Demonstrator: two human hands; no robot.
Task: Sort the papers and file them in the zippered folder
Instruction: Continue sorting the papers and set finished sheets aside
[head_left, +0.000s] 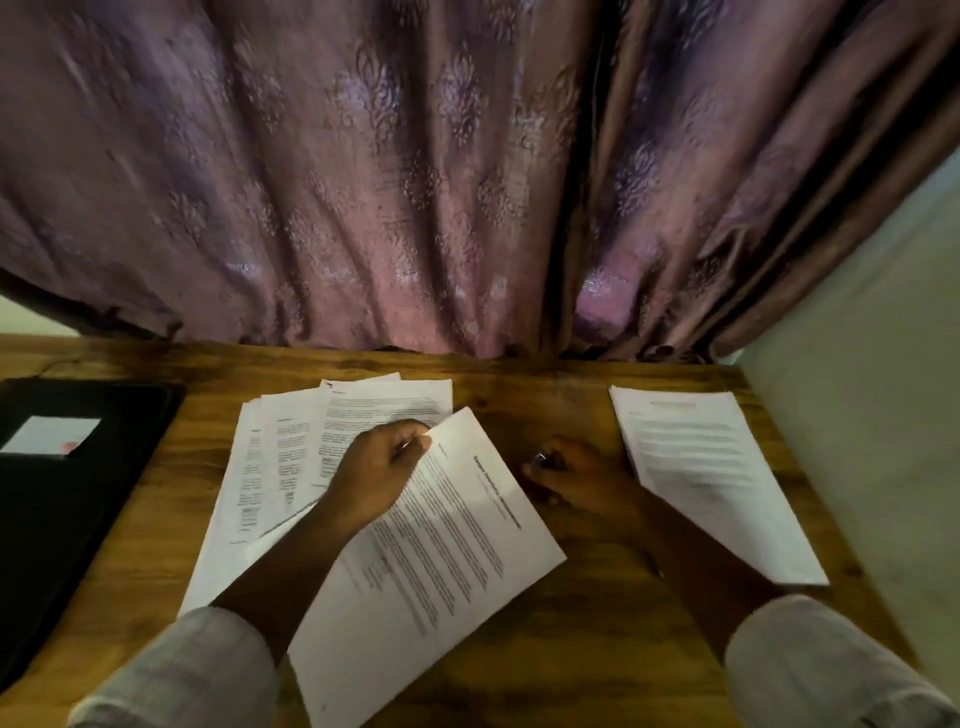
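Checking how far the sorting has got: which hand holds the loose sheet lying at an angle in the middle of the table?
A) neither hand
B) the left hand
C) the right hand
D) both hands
B: the left hand pinches the sheet at its top corner, while the right hand rests on the table beside it and grips no paper.

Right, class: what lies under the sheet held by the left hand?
Its top corner overlaps the fanned papers; the rest of the sheet covers the wooden table. Whatever else lies beneath is hidden.
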